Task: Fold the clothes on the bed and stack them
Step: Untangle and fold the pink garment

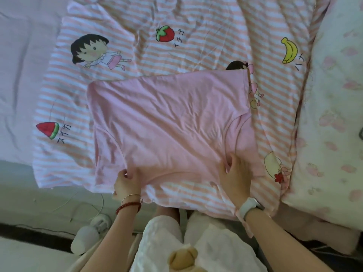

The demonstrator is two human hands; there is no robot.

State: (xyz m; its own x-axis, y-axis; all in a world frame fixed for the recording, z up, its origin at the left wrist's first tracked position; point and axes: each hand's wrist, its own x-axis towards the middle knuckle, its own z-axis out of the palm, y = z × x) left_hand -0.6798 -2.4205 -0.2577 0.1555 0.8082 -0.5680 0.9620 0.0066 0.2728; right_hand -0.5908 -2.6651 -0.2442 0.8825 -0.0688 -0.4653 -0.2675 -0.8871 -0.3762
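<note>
My left hand (126,182) pinches the near edge of the pink T-shirt (169,122), spread flat on the striped quilt (206,36); my right hand (234,173) grips its shoulder, keeping the cloth taut for folding.

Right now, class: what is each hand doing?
Left hand: fingers pinch the pink shirt at its near edge.
Right hand: grips the same shirt.

plain pink shirt (169,122) on pink-and-white striped quilt (206,32).

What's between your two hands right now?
In the head view, only the near edge of the pink shirt spans from left hand to right hand, over the striped quilt.
</note>
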